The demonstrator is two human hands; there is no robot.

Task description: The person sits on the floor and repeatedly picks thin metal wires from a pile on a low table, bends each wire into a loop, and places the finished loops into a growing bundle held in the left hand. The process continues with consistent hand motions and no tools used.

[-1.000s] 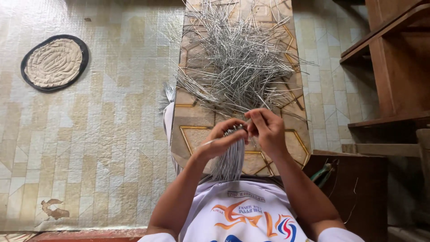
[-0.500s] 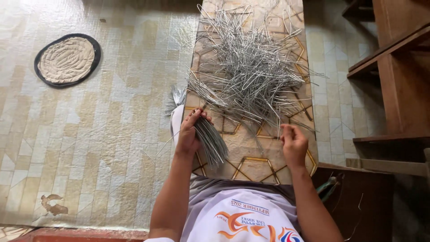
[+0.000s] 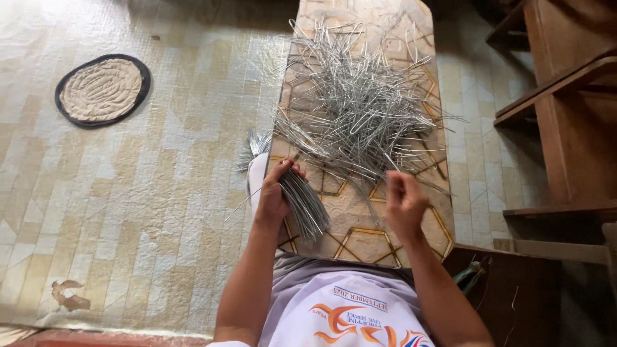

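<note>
Head view: a tangled heap of thin, shiny bent metal wires (image 3: pixel 360 109) sprawls over a low patterned board (image 3: pixel 360 241) laid on pale tiled flooring (image 3: pixel 128 212). Left hand (image 3: pixel 275 193) is clenched around a tidy bundle of straight grey wires (image 3: pixel 305 204), angled across the board's near left edge. Right hand (image 3: pixel 403 204) hovers half-curled, fingers loose, gripping nothing clearly visible. A round woven mat (image 3: pixel 103 90) lies far left

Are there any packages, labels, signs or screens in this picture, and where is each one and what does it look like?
No packages, signs or screens show.
Shirt print: bottom centre, on the person's white shirt; small blue lettering above orange, red and blue swirls.
</note>
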